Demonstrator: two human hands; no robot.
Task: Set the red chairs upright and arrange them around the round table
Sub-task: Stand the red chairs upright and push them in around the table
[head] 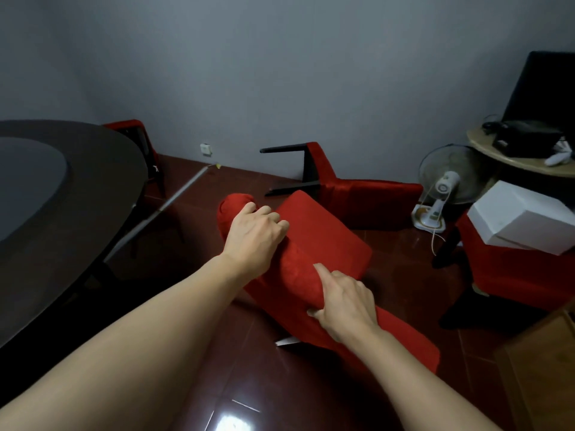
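The left hand point(253, 231) has its fingers curled over the padded top edge of a red chair point(314, 253), knuckles up, gripping the plush fabric. The right hand point(342, 301) lies lower on the same rolled edge, its index finger stretched straight along the fabric while the other fingers bend round the padding and the thumb presses the near side. The chair's cover is a soft, velvety red; the backrest is a thick rounded roll, the seat a flat square cushion slanting away beyond the fingers.

Past the fingertips a second red chair point(367, 197) lies on its side, its dark, thin, straight legs pointing left. To the right of the right hand a third red chair point(516, 275) carries a white box point(525, 217). Between those two chairs stands a small white fan point(445, 188) with a wire cage. Left of the left hand is the round table point(62, 219), dark and smooth, with a grey disc set in its top; a fourth red chair point(140, 144) stands behind it against the wall.

The floor point(236, 368) is glossy dark red tile catching a light glare; the wall point(249, 73) is plain grey. Both bare forearms reach forward from the lower edge, the left one crossing in from the lower left.
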